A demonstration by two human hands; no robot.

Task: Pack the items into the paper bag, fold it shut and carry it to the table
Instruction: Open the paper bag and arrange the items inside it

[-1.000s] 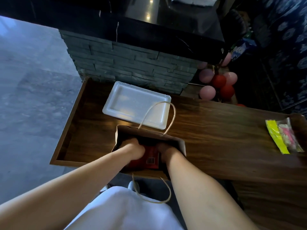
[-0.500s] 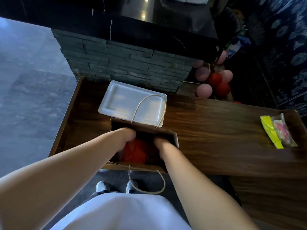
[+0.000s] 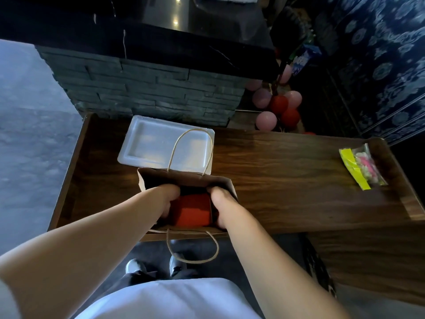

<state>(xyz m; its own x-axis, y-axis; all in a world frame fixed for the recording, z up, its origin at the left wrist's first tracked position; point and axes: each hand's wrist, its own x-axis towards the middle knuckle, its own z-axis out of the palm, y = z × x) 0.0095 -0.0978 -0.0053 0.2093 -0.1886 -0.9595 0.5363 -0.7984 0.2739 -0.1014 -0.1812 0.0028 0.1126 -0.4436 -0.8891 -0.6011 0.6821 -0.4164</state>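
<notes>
Both hands down inside the open paper bag (image 3: 184, 178) on the bench (image 3: 287, 180). Left hand (image 3: 166, 203) and right hand (image 3: 220, 208) clasp the red box (image 3: 192, 210) between them

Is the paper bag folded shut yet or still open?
Still open. The paper bag stands upright with its mouth spread; both hands reach inside around a red box, and the handles hang loose.
</notes>
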